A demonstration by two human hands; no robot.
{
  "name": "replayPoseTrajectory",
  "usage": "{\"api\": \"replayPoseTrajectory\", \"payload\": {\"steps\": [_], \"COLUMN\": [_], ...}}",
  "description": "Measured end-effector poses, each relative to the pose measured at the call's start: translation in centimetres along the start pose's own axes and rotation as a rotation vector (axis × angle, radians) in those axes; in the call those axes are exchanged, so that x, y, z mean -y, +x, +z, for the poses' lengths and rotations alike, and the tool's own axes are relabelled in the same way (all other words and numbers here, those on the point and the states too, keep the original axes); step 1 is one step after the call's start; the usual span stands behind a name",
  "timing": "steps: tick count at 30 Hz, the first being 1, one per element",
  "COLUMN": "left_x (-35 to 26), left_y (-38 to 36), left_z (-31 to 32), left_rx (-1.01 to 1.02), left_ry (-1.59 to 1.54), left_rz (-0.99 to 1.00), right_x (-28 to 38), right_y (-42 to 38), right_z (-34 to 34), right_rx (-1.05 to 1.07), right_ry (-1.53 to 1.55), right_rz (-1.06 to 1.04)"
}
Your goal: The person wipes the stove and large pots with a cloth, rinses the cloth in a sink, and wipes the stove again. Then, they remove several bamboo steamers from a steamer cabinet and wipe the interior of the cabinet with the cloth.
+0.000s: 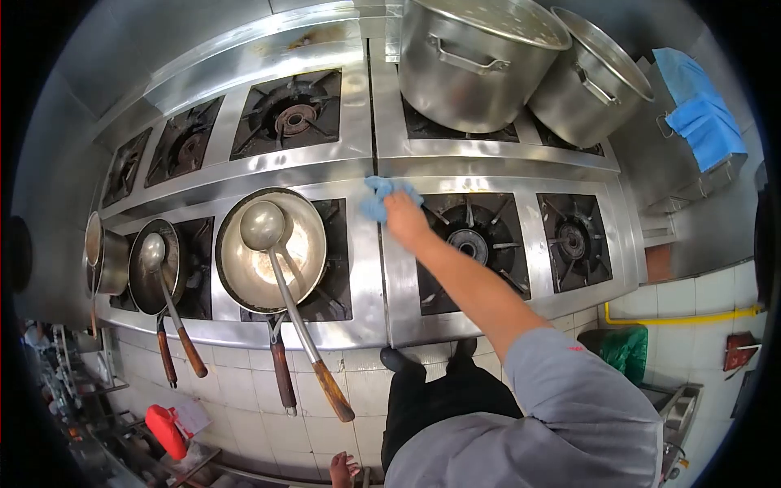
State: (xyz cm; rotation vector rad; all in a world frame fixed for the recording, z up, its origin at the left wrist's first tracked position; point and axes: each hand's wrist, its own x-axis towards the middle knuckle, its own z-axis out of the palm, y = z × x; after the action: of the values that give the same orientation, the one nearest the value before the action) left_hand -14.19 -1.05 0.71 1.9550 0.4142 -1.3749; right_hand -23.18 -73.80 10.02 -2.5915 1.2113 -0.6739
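My right hand [404, 218] presses a crumpled blue cloth [381, 198] onto the steel strip of the stove top [366, 268], between the wok burner and the middle front burner [470, 244]. My arm reaches in from the lower right in a grey sleeve. At the bottom edge only part of my left hand [342, 469] shows, low beside my dark trousers. It touches nothing I can see.
A wok [244, 276] with a ladle [286, 281] sits left of the cloth, and two smaller pans with ladles [154, 268] stand further left. Two large steel pots [476, 61] occupy the back right burners. A blue towel [700, 110] lies on the right shelf.
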Motion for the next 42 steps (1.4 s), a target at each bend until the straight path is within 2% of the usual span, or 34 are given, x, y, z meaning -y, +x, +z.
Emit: {"api": "replayPoseTrajectory", "payload": {"steps": [1, 2, 3, 6, 8, 10, 14, 15, 17, 19, 20, 21, 22, 23, 25, 26, 30, 32, 33, 35, 38, 40, 42], "left_x": [0.7, 1.1, 1.6, 1.8, 0.5, -1.8, -4.6, -4.3, -3.2, -1.6, -0.2, 1.6, 2.8, 3.5, 4.5, 4.7, 4.5, 3.6, 2.5, 1.7, 1.7, 2.8, 4.3], "left_y": [-0.3, -0.5, -0.8, -0.7, -0.5, -1.2, -3.5, -4.0, -5.5, -6.2, -6.2, -6.0, -5.9, -6.1, -7.2, -7.4, -9.2, -10.0, -11.2, -12.0, -12.6, -10.7, -8.3], "left_z": [0.2, 0.6, 1.0, 4.2, 7.2, 11.0, 15.9, 16.2, 16.4, 16.6, 16.3, 15.8, 15.7, 16.1, 16.4, 16.6, 16.8, 17.1, 17.8, 18.4, 19.2, 19.7, 20.2], "left_rx": [-0.008, -0.001, 0.023, 0.053, 0.089, 0.116, 0.160, 0.148, 0.127, 0.092, 0.093, 0.091, 0.089, 0.090, 0.054, 0.047, 0.007, -0.015, -0.026, -0.041, -0.038, 0.028, 0.067], "left_ry": [0.005, 0.007, 0.017, 0.044, 0.093, 0.074, 0.099, 0.110, 0.124, 0.155, 0.145, 0.190, 0.238, 0.227, 0.254, 0.247, 0.224, 0.280, 0.296, 0.272, 0.266, 0.227, 0.230], "left_rz": [-0.002, 0.003, -0.011, -0.037, 0.100, 0.136, 0.184, 0.182, 0.177, 0.095, 0.099, 0.049, -0.002, -0.001, -0.108, -0.110, -0.061, 0.028, 0.050, 0.055, 0.071, 0.033, 0.035], "right_x": [0.4, 1.9, 3.5, 8.6, 10.2, 9.7, 2.7, -0.2, -7.5, -12.5, -14.9, -17.0, -18.8, -20.6, -22.5, -23.6, -28.5, -32.3, -31.6, -29.4, -27.7, -26.0, -22.9], "right_y": [-2.6, -5.7, -9.5, -19.7, -23.0, -25.2, -30.0, -31.4, -36.3, -38.7, -39.6, -39.7, -38.4, -36.2, -29.2, -25.4, -12.0, -9.2, -9.7, -12.0, -14.8, -19.2, -24.6], "right_z": [1.1, 0.0, -0.4, -4.6, -6.5, -7.6, -11.6, -13.8, -16.0, -21.6, -23.4, -24.8, -25.9, -27.3, -30.4, -31.1, -27.9, -21.3, -18.9, -15.7, -16.8, -18.0, -20.0], "right_rx": [-0.045, 0.011, 0.111, 0.321, 0.359, 0.410, 0.399, 0.433, 0.279, 0.245, 0.257, 0.267, 0.161, 0.057, -0.018, -0.066, -0.019, 0.035, 0.047, -0.101, -0.011, -0.046, 0.022], "right_ry": [-0.036, -0.137, -0.112, 0.104, 0.133, 0.279, 0.215, 0.191, 0.214, 0.139, 0.231, 0.318, 0.364, 0.414, 0.560, 0.497, 0.253, 0.135, 0.142, -0.272, -0.282, -0.339, -0.305], "right_rz": [-0.030, -0.099, -0.083, -0.121, -0.114, -0.288, -0.300, -0.231, -0.128, -0.007, 0.097, 0.196, 0.222, 0.249, 0.433, 0.383, 0.385, 0.166, 0.170, 0.174, 0.168, 0.059, 0.031]}}
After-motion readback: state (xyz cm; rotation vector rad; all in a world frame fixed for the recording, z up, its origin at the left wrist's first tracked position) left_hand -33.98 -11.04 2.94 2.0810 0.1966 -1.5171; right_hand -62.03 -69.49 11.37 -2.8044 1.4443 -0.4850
